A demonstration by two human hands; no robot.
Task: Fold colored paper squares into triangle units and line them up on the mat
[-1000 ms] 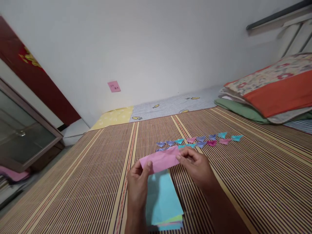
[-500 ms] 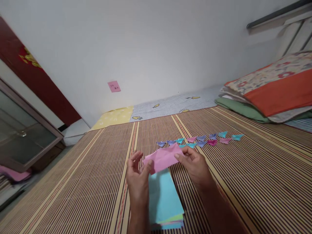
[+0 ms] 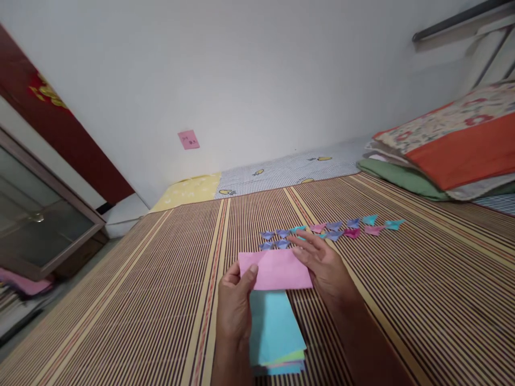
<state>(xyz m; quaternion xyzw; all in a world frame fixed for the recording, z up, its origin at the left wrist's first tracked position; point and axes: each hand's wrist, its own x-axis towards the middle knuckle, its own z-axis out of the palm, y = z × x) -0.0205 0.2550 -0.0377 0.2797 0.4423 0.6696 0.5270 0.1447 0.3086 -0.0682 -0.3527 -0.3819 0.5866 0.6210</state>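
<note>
A pink sheet of paper (image 3: pixel 277 272), folded into a wide rectangle, is held up in front of me. My left hand (image 3: pixel 237 292) pinches its left end, thumb on the near face and fingers behind. At the upper right corner, my right hand (image 3: pixel 324 268) touches the paper with its fingers stretched out and apart. Below the paper lies a stack of coloured sheets (image 3: pixel 277 327), light blue on top, with green and purple edges showing at its near end. Just beyond, small folded paper shapes (image 3: pixel 333 235) in blue, purple, pink and magenta stand in rows, partly hidden by my right hand.
Everything rests on a striped mat (image 3: pixel 161 279). Folded bedding (image 3: pixel 454 155) is piled at the right by the wall. A pink note (image 3: pixel 189 140) is stuck to the white wall (image 3: pixel 257 80). At the left stands a glass-fronted cabinet (image 3: pixel 44 214).
The pink paper has turned from tilted to nearly level and now shows a flat face. My right hand's fingers have loosened and spread at its upper right corner. My left hand has closed on its left end.
</note>
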